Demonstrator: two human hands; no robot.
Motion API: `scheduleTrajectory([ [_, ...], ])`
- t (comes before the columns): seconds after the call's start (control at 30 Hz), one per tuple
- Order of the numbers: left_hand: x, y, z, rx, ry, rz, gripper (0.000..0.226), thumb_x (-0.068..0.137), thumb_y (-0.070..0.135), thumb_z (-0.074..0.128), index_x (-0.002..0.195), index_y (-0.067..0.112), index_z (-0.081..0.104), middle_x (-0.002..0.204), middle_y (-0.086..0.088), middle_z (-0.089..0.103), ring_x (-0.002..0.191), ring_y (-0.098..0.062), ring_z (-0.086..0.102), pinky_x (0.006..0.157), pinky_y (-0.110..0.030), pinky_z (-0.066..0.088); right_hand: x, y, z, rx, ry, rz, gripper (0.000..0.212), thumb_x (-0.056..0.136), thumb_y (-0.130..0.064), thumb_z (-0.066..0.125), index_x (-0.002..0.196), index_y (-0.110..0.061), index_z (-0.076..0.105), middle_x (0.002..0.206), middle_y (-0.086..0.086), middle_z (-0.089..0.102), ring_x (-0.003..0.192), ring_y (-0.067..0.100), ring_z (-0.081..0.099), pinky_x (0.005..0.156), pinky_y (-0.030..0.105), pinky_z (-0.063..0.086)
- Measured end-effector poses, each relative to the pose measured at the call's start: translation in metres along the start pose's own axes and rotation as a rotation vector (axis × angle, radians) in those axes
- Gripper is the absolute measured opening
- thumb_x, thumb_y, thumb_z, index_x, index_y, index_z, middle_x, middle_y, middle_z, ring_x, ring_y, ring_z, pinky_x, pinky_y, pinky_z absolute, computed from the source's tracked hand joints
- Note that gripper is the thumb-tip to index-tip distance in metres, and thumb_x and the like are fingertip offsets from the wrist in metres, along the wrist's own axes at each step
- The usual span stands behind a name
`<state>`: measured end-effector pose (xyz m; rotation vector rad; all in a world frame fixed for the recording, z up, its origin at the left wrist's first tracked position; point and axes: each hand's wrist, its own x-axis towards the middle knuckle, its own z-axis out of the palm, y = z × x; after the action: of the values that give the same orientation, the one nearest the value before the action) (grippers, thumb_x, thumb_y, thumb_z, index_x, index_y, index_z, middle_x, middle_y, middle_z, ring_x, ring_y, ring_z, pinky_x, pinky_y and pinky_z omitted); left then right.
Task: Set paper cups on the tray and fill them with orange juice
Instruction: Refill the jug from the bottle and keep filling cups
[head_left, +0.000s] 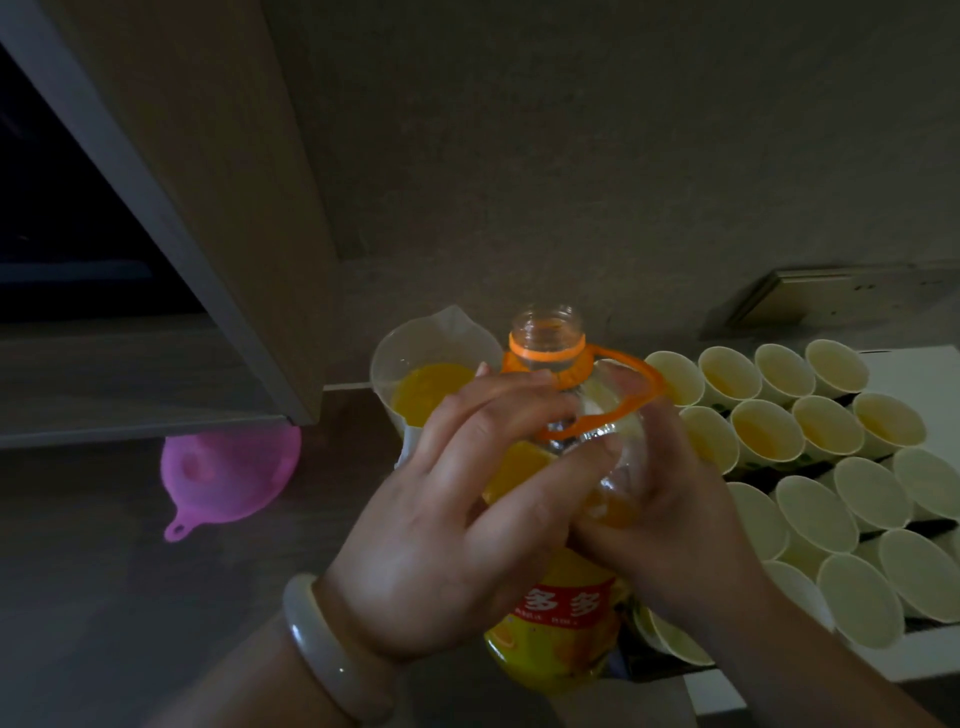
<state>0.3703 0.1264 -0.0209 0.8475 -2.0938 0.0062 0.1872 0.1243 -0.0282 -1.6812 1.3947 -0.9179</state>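
A large orange juice bottle stands upright in the middle, uncapped, with an orange neck ring and carry handle. My left hand wraps its shoulder from the left. My right hand grips it from the right. To the right, several paper cups stand packed on a white tray; the far rows hold juice, the near ones look empty. A clear measuring jug with juice in it stands behind the bottle on the left.
A pink silicone funnel lies on the dark counter at the left. A cabinet edge overhangs above it. A wall socket plate sits behind the tray. The wall runs close behind the jug.
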Motion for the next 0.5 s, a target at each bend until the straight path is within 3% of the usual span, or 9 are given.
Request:
scheduleTrajectory([
  [0.13, -0.001, -0.002, -0.001, -0.047, 0.021, -0.004, 0.04, 0.092, 0.014, 0.058, 0.13, 0.013, 0.045, 0.13, -0.012, 0.045, 0.125, -0.03, 0.049, 0.101, -0.047, 0.041, -0.003, 0.005, 0.006, 0.002, 0.065, -0.021, 0.095, 0.051, -0.061, 0.077, 0.136, -0.046, 0.038, 0.104, -0.026, 0.068, 0.092, -0.001, 0.068, 0.076, 0.039, 0.058],
  [0.33, -0.014, -0.006, -0.001, -0.064, 0.049, -0.036, 0.037, 0.093, 0.014, 0.054, 0.128, 0.01, 0.045, 0.13, -0.014, 0.045, 0.126, -0.029, 0.047, 0.102, -0.041, 0.04, -0.004, 0.023, 0.013, 0.155, 0.093, -0.022, 0.11, 0.047, -0.053, 0.09, 0.141, -0.046, 0.034, 0.118, -0.01, 0.068, 0.107, 0.016, 0.066, 0.086, 0.051, 0.054],
  [0.4, -0.021, -0.01, 0.002, -0.05, 0.058, -0.07, 0.035, 0.093, 0.013, 0.053, 0.127, 0.009, 0.046, 0.129, -0.014, 0.046, 0.124, -0.028, 0.048, 0.1, -0.041, 0.042, -0.004, 0.025, 0.013, 0.139, 0.117, -0.045, 0.107, 0.043, -0.053, 0.089, 0.136, -0.054, 0.034, 0.118, -0.017, 0.066, 0.106, 0.008, 0.065, 0.087, 0.041, 0.055],
  [0.5, -0.033, -0.016, 0.006, -0.023, 0.056, -0.162, 0.032, 0.094, 0.014, 0.052, 0.126, 0.01, 0.048, 0.128, -0.012, 0.047, 0.122, -0.026, 0.05, 0.097, -0.04, 0.044, -0.003, 0.025, 0.012, 0.135, 0.15, -0.046, 0.101, 0.042, -0.053, 0.085, 0.127, -0.066, 0.031, 0.119, -0.034, 0.058, 0.108, -0.008, 0.058, 0.081, 0.01, 0.049],
])
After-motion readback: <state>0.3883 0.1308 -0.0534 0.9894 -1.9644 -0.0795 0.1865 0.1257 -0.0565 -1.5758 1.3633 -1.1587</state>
